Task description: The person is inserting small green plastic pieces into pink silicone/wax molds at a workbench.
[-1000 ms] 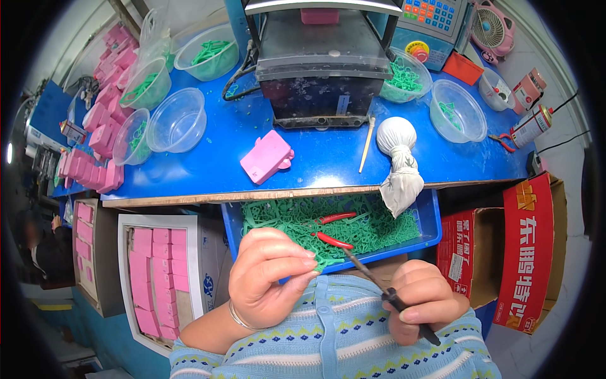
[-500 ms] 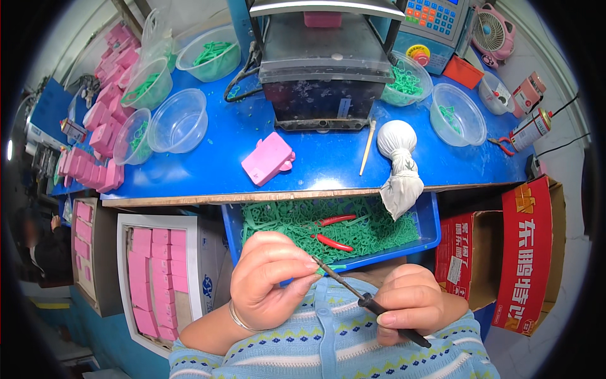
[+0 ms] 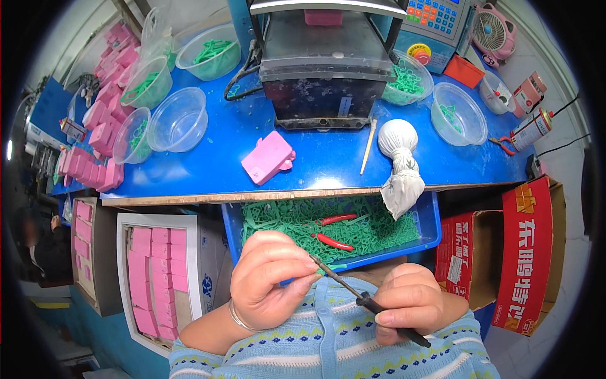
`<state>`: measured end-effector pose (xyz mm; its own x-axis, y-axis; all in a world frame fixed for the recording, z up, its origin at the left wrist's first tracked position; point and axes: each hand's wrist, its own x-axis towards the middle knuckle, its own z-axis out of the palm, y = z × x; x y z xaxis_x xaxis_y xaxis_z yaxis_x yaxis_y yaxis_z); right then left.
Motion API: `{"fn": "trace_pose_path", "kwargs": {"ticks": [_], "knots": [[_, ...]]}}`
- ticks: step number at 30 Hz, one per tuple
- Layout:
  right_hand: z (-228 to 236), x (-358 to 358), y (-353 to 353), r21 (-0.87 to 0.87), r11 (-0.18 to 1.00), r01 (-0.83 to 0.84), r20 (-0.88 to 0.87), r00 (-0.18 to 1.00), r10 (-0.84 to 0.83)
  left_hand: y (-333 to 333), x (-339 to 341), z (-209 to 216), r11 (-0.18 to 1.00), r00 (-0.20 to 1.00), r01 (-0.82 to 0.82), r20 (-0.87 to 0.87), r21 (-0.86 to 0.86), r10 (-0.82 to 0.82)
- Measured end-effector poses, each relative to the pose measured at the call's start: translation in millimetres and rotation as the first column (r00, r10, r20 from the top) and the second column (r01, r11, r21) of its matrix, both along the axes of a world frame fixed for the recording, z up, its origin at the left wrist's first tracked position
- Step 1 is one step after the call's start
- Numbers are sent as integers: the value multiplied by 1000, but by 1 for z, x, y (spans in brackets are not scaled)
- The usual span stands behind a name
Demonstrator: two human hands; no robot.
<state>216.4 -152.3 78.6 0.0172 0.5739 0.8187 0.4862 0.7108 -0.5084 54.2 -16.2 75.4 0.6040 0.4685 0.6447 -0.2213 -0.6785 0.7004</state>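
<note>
My right hand [image 3: 409,303] is wrapped round the black handle of a slim metal-shafted tool [image 3: 347,286], which slants up to the left. Its tip meets the fingertips of my left hand [image 3: 268,278]. Those fingers are pinched together on a small green piece [image 3: 329,270], mostly hidden by the fingers and the tool. Just beyond my hands, a blue tray [image 3: 431,237] holds a heap of thin green pieces [image 3: 278,218]. Red-handled pliers [image 3: 334,241] lie on that heap.
On the blue bench [image 3: 221,145] are a pink block [image 3: 268,158], a brush-like stick [image 3: 368,148], a tied white cloth pouch [image 3: 399,161] and several clear bowls [image 3: 180,120]. A machine [image 3: 325,69] stands behind. Boxed pink blocks [image 3: 158,278] are left; red cartons [image 3: 524,259] are right.
</note>
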Motion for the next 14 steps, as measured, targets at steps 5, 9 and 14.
{"fn": "trace_pose_path", "kwargs": {"ticks": [5, 9, 14], "knots": [[0, -1, 0, -18, 999, 28, 33, 999, -27, 0, 0, 0, 1000, 1000, 3, -4, 1, -3], [0, 3, -2, 5, 998, -57, 30, 998, 57, 0, 0, 0, 1000, 1000, 1, 1, 1, -1], [-12, -5, -3, 153, 985, 79, -86, 994, -66, 0, 0, 0, 1000, 1000, 0, 2, -8, 0]]}}
